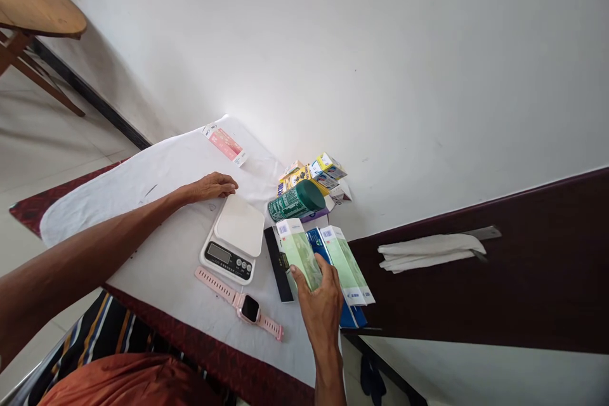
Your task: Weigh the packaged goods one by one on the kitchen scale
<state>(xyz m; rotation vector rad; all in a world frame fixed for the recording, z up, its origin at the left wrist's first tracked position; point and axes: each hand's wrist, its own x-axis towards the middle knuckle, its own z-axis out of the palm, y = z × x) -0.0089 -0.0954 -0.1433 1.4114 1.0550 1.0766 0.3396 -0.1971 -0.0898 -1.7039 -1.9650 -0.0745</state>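
My right hand (322, 295) grips a green and white box (299, 247) between thumb and fingers, over the right side of the table. More boxes of the same green kind (347, 260) stand to its right, beside a blue box (353, 317). Just left of the held box lies a long black box (277, 263). My left hand (209, 186) rests by the far left corner of a white kitchen scale (240, 225), fingers loosely bent, with nothing visible in them. In front of the scale lies a pink-strapped smartwatch (250, 308).
A dark green jar (295, 201) lies on its side near several small cartons, including a yellow one (328, 165). A pink printed card (226, 144) is near the back of the white-covered table (114, 193). Behind stands the wall; a white cloth (431, 250) hangs at right.
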